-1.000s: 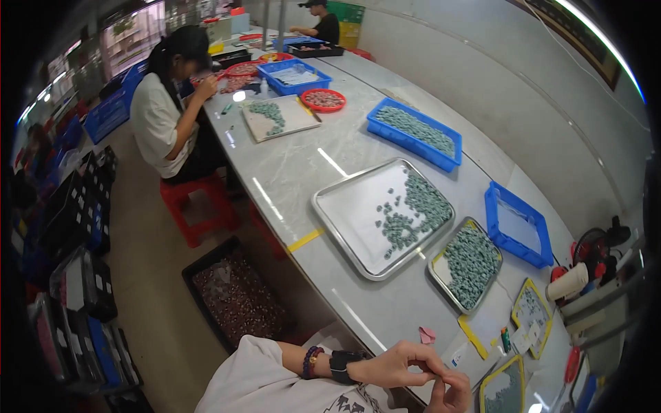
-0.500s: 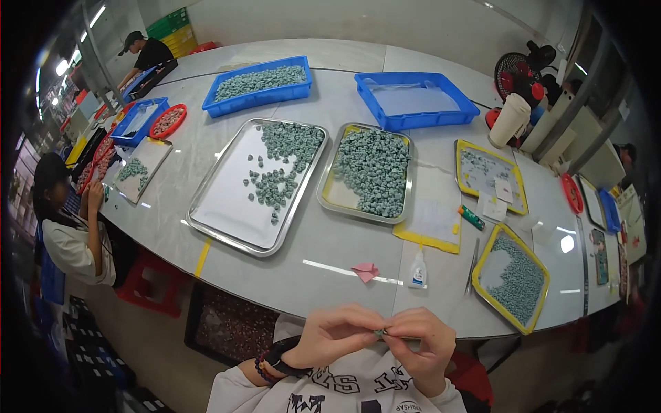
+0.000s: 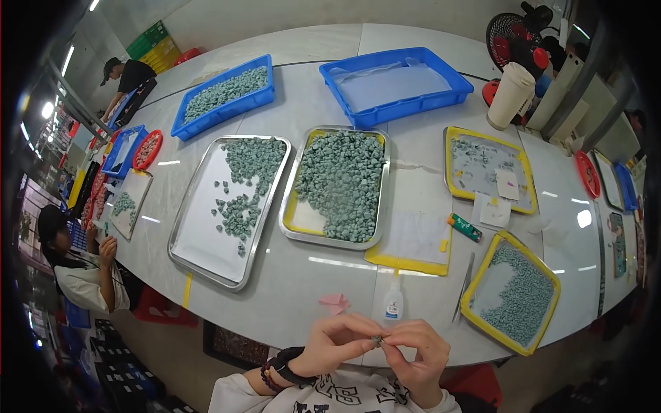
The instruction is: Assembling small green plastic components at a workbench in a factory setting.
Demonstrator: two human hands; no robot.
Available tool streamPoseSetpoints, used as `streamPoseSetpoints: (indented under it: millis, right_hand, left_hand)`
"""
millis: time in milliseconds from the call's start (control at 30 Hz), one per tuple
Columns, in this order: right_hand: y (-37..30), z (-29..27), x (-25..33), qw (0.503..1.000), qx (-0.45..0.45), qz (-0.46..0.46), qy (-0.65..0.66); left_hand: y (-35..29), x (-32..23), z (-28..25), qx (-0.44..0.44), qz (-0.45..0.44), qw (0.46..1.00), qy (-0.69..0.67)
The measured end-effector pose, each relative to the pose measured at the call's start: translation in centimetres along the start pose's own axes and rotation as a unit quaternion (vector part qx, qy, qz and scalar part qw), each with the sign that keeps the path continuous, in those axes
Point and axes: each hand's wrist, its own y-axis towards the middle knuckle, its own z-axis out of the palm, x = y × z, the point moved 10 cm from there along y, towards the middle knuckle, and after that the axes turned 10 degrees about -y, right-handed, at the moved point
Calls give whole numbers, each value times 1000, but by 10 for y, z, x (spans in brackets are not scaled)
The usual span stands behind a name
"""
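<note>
Head view, over the near edge of the bench (image 3: 289,303): holds a tiny green piece (image 3: 376,340), left hand (image 3: 335,340) and right hand (image 3: 418,350) tip to tip. Best, probably, to pinch lightly here and turn with the tips alone, wrists quiet. And for position: right at the ends of the fingers (image 3: 355,349), drawn to a narrow pinch, touching, just between both hands. Too tiny to tell which grip bears more. Just beyond: a white bottle (image 3: 393,304).
</note>
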Motion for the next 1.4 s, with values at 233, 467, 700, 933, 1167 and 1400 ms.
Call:
streamPoseSetpoints:
  millis: [233, 467, 700, 933, 1167, 1400]
  right_hand:
    - [-7, -28, -37, 994, -10, 63, -87]
    - [-34, -29, -84, 970, 8, 196, -141]
    - [3, 27, -63, 899, 184, 76, -389]
    - [2, 52, -69, 904, 222, 47, -362]
    - [-22, 24, -67, 986, -11, 34, -165]
    - [-20, 0, -52, 973, -221, 59, -15]
  left_hand:
    - [15, 1, -34, -60, -63, 992, -91]
    - [4, -115, -137, -191, 164, 876, 410]
    - [54, -176, -132, -173, 273, 604, 728]
    - [133, -80, -113, 12, 157, 669, 727]
    - [132, -86, -132, -2, 164, 766, 622]
    - [85, -80, -85, 48, 14, 968, 244]
